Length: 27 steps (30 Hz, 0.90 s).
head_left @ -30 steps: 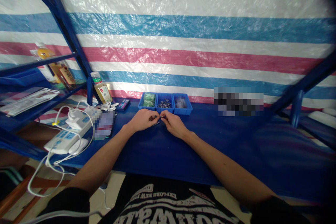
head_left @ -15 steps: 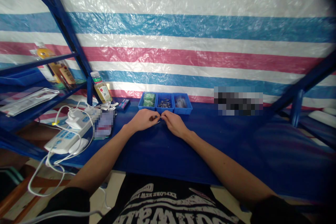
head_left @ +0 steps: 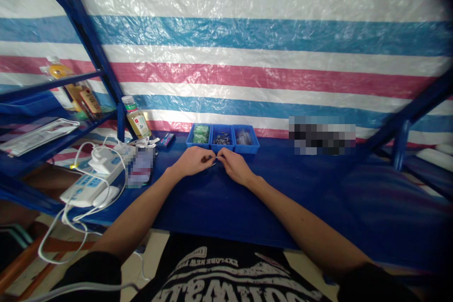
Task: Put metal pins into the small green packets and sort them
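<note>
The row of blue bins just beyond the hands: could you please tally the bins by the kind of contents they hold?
Green-packet bin: 1
Small-metal-piece bin: 1
Clear-plastic bin: 1
Total: 3

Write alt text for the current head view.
A person's left hand and right hand nearly meet above a blue table, pinching small slim items too tiny to identify. Behind are three blue bins; a white power strip lies at left.

held piece [head_left: 213,164]: metallic-looking | sheet [head_left: 247,35]: glossy plastic | bins [head_left: 198,146]: smooth plastic
</note>
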### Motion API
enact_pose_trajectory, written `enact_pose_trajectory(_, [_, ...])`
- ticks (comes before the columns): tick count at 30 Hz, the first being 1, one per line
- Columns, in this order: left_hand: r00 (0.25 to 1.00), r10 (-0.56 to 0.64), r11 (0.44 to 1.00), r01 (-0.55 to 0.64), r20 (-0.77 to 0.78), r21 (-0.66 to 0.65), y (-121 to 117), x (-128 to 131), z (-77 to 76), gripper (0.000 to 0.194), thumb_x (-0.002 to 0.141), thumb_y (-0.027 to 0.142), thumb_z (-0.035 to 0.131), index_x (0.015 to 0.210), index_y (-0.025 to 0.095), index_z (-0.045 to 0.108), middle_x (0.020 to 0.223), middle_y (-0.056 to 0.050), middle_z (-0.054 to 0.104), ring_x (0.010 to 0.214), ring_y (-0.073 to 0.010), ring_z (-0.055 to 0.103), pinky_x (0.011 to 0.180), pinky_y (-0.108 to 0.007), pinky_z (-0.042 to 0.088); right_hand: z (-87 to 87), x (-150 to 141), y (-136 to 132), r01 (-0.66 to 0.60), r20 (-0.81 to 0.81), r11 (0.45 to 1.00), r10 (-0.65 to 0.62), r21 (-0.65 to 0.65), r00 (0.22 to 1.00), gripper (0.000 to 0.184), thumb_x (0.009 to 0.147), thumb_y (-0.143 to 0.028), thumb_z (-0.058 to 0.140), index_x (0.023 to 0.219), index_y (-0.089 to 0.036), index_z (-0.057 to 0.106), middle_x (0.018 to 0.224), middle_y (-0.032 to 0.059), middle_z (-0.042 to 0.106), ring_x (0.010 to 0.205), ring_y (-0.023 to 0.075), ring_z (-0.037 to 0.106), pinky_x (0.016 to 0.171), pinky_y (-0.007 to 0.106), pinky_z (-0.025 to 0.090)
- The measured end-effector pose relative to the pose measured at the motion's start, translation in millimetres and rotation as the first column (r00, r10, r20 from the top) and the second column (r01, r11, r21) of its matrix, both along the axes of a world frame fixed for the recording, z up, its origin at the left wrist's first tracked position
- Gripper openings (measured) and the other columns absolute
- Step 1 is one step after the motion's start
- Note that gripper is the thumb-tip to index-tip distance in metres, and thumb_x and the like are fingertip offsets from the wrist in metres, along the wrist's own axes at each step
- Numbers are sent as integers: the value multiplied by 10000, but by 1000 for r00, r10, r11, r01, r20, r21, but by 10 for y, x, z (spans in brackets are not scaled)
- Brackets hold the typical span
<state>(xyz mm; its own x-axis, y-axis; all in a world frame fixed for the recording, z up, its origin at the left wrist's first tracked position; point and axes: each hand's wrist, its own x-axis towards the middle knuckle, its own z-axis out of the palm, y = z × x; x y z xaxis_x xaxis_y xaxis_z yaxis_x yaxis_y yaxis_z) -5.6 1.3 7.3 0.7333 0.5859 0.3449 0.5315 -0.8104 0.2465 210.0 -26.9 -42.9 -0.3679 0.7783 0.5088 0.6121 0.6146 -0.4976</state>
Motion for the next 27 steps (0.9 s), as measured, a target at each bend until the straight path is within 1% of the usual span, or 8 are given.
enact_pose_trajectory(3, [1000, 1, 1000, -1, -1, -4, -5, 3, 8, 185, 949, 276, 566, 876, 197, 717, 696, 8, 672, 612, -120, 588, 624, -230, 349, 4, 0, -4, 2, 7, 1000, -2, 15, 1000, 165, 1061, -248, 436, 950, -242, 559, 927, 33, 645, 848, 205, 614, 793, 296, 447])
enact_pose_trajectory(6, [1000, 3, 1000, -3, -5, -6, -9, 3, 25, 193, 949, 280, 566, 849, 191, 705, 688, 8, 669, 610, -121, 590, 618, -229, 346, 13, -3, -22, -21, -8, 1000, 21, 18, 1000, 104, 1049, -231, 459, 1029, -246, 560, 987, 37, 657, 900, 209, 628, 823, 296, 452])
enact_pose_trajectory(9, [1000, -5, 1000, 5, -8, -1, -10, 3, 36, 201, 949, 283, 564, 838, 188, 701, 683, 6, 666, 603, -121, 585, 616, -229, 347, 14, -4, -33, -35, -14, 999, 36, 16, 999, 99, 1031, -200, 474, 1077, -249, 548, 1026, 38, 661, 921, 210, 635, 832, 294, 455])
enact_pose_trajectory(15, [1000, -10, 1000, 10, 3, 2, -13, 3, 23, 194, 949, 276, 564, 855, 195, 714, 702, 8, 676, 614, -120, 591, 625, -232, 351, 0, 10, -17, -15, 11, 1000, 15, 11, 1000, 119, 1044, -209, 456, 1013, -246, 565, 987, 36, 652, 902, 206, 626, 821, 292, 452])
enact_pose_trajectory(21, [1000, -9, 1000, 9, 16, -3, -10, -1, 6, 209, 956, 303, 559, 876, 200, 723, 684, 7, 655, 607, -126, 575, 627, -233, 354, 3, 13, -10, -11, 64, 1000, 10, 21, 998, 212, 1065, -250, 434, 932, -240, 598, 943, 38, 649, 875, 204, 625, 822, 294, 454])
enact_pose_trajectory(23, [1000, -9, 1000, 9, 15, -5, -9, -4, 7, 217, 959, 301, 551, 866, 197, 718, 680, 8, 647, 605, -124, 567, 626, -230, 351, 10, 6, -19, -10, 53, 1000, 9, 21, 999, 191, 1066, -250, 433, 972, -245, 599, 963, 36, 661, 885, 206, 635, 823, 295, 455])
enact_pose_trajectory(25, [1000, -3, 1000, 3, 11, -6, -9, -4, 13, 228, 960, 298, 546, 835, 190, 703, 670, 8, 637, 598, -120, 559, 622, -229, 346, 17, -2, -32, -6, 32, 1000, 5, 17, 999, 132, 1057, -245, 452, 1044, -254, 583, 990, 34, 673, 905, 212, 646, 824, 297, 456])
enact_pose_trajectory(27, [1000, -1, 1000, 1, 0, -10, -10, -3, 22, 237, 958, 298, 544, 807, 186, 688, 663, 8, 631, 590, -118, 550, 615, -229, 339, 22, -7, -43, 0, 16, 1000, 0, 9, 1000, 99, 1045, -235, 470, 1079, -258, 559, 977, 28, 675, 898, 218, 653, 808, 297, 454])
